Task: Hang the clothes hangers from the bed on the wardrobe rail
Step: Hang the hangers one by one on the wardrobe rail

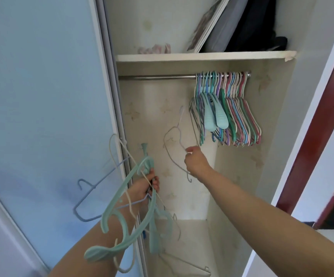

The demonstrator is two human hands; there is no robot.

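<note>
Left hand (pixel 142 186) gripping hangers (pixel 122 212), right hand (pixel 195 161) pinching wire hanger (pixel 174 148)

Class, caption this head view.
Right hand lifts thin grey wire hanger toward steel wardrobe rail; left hand holds more.

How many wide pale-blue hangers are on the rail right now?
2. Both wide pale-blue hangers hang side by side left of centre in the bunch on the rail, among thin ones. More could be hidden behind.
</note>
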